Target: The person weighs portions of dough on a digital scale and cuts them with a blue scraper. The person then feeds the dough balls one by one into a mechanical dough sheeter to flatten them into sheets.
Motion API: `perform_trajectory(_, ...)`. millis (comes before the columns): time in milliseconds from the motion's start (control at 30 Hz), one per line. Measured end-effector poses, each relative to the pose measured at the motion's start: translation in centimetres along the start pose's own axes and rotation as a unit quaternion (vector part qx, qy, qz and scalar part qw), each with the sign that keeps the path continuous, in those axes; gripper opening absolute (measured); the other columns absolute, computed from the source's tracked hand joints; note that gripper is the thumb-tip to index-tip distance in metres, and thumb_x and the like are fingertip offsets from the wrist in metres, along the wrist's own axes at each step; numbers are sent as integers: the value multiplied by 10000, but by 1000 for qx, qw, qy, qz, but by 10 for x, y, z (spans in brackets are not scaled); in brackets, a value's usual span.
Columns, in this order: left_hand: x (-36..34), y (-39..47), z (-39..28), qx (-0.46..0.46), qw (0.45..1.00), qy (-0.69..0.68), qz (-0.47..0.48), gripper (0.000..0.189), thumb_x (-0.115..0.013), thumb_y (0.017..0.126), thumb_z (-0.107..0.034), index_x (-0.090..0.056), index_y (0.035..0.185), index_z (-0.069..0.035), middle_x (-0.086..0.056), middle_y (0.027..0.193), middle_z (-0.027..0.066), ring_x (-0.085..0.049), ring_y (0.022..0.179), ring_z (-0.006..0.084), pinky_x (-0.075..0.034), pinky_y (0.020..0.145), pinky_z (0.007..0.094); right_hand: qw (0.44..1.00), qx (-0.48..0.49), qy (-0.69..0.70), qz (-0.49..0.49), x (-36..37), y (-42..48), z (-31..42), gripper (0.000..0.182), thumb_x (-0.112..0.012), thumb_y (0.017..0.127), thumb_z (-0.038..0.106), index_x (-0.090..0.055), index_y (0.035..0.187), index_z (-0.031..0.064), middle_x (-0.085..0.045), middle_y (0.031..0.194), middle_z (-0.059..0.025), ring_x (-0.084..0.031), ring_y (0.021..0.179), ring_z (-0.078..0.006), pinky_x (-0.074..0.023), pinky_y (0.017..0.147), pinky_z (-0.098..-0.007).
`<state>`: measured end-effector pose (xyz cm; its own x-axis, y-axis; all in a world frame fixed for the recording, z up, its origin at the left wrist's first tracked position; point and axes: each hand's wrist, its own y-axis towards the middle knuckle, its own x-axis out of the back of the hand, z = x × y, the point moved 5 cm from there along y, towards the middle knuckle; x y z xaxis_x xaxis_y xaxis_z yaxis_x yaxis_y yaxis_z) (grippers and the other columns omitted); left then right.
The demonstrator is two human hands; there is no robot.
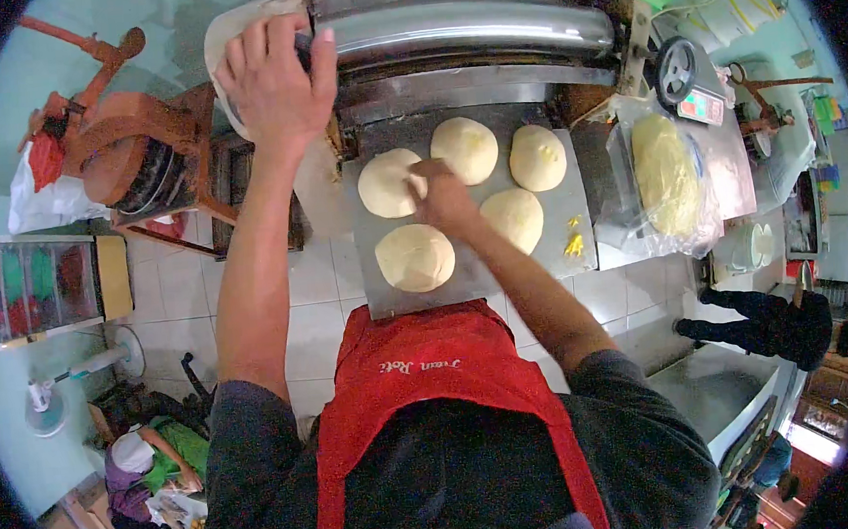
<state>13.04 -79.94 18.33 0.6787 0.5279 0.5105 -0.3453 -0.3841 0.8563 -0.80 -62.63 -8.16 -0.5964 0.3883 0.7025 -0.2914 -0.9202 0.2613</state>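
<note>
Five rounds of dough lie on a metal tray (469,276) in front of me. My right hand (440,197) is on the edge of the upper left dough round (387,184), its fingertips partly hidden. The others are a top middle round (465,151), a right one with small dents (538,158), a lower right one (515,217) partly behind my forearm, and a lower left one (415,258). Yellow bits (574,245) lie near the tray's right edge. My left hand (274,76) rests over a dark knob or handle at the left end of a machine's steel roller (467,33).
A black handwheel (676,68) is at the roller machine's right. Beside the tray, a large yellowish mass in clear plastic (667,174) lies near a digital scale (701,107). A brown metal press (136,152) stands left. Other people are lower left and far right.
</note>
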Motion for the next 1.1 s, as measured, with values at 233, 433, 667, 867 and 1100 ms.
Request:
perform_trajectory(233, 1, 1, 2, -10, 1000, -2, 11, 304, -645, 953, -445, -672, 1069, -165, -642, 1084, 51, -566, 1065, 308, -382, 957, 475, 974, -88, -59, 199, -38, -39, 40, 374, -648, 955, 281, -670, 1163, -29, -676, 1159, -272, -647, 1097, -422, -564, 901, -483)
perform_trajectory(433, -1, 0, 0, -13, 1000, 22, 6, 336, -623, 964, -469, -680, 1084, -160, -657, 1122, 47, -588, 1070, 312, -407, 943, 487, 991, 65, -85, 78, 22, -147, 59, 267, -652, 939, 224, -675, 1089, 5, -687, 1116, -223, -651, 1049, -433, -547, 910, -506)
perform_trajectory(667, -6, 0, 0, -10, 999, 37, 18, 347, -612, 975, -492, -683, 1102, -177, -654, 1132, 59, -581, 1095, 325, -397, 975, 522, 904, -278, -265, -187, 126, -226, -78, 511, -656, 947, 160, -525, 1386, -68, -601, 1343, -307, -562, 1267, -461, -436, 1112, -501)
perform_trajectory(867, -5, -1, -1, -3, 1000, 21, 13, 331, -602, 985, -481, -677, 1101, -180, -649, 1131, 58, -574, 1107, 335, -379, 997, 534, 865, -431, -247, 71, 120, -253, -109, 488, -648, 945, 133, -540, 1382, -57, -581, 1364, -319, -550, 1289, -456, -428, 1125, -510)
perform_trajectory(1100, -4, -4, -2, -8, 999, 32, -3, 318, -616, 967, -463, -675, 1098, -179, -656, 1145, 60, -573, 1116, 330, -376, 1009, 526, 971, -137, -197, -18, 74, -166, -17, 360, -661, 933, 190, -613, 1212, -34, -617, 1282, -278, -590, 1168, -440, -530, 982, -494)
